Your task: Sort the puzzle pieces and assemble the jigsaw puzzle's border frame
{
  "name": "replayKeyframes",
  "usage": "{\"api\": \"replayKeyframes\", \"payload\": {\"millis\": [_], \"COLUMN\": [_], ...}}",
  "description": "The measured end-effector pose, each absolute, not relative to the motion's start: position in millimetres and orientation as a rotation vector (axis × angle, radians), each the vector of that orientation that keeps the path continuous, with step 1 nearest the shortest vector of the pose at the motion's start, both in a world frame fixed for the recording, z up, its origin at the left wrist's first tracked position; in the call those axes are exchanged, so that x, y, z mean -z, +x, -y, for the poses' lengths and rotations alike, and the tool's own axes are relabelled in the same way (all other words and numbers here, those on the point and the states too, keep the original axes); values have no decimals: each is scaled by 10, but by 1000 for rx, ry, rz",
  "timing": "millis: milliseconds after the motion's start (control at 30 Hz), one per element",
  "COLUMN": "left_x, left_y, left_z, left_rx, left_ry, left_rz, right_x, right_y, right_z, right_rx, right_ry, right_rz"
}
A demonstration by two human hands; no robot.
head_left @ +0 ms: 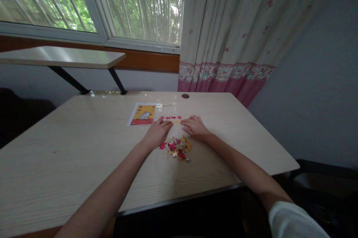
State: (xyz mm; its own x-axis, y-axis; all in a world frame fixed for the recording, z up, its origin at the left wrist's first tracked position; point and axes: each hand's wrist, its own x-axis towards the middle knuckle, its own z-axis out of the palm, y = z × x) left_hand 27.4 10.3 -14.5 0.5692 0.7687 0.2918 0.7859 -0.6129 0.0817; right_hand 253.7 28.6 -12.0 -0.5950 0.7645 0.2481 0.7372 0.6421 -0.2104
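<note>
Several yellow jigsaw puzzle pieces [176, 121] lie on the desk between my two hands. From the left, my left hand [158, 133] reaches in with its fingers closed together, the tips at the yellow pieces. Opposite it, my right hand [196, 128] has its fingertips at the right end of the same pieces, the thumb a little lower. Just behind my fingers runs a row of red puzzle pieces [171, 117]. A loose pile of red, yellow and white puzzle pieces [180, 149] sits nearer to me, below both hands.
A printed picture of a white animal on yellow and red [144, 114] lies left of the pieces. Behind the red row are small pale pieces [168, 105]. The desk [92, 148] has a cable hole [185, 96] and a raised shelf [64, 57]. A curtain [223, 44] hangs behind.
</note>
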Motion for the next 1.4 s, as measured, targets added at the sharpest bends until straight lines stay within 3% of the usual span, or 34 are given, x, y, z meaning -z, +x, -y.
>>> {"api": "replayKeyframes", "payload": {"millis": [433, 733, 1100, 1400], "left_x": [129, 49, -29, -51], "left_y": [284, 230, 151, 219], "left_z": [-90, -18, 43, 110], "left_rx": [438, 583, 632, 596], "left_ry": [-2708, -2685, -2782, -2881], "left_rz": [1374, 1379, 1354, 1279], "right_x": [121, 184, 196, 21], "right_y": [2610, 2933, 2912, 2722], "right_z": [-319, -464, -494, -142], "right_rx": [-148, -108, -120, -323], "right_ry": [-1184, -1459, -1496, -791], "right_rz": [2488, 2220, 2207, 2681]}}
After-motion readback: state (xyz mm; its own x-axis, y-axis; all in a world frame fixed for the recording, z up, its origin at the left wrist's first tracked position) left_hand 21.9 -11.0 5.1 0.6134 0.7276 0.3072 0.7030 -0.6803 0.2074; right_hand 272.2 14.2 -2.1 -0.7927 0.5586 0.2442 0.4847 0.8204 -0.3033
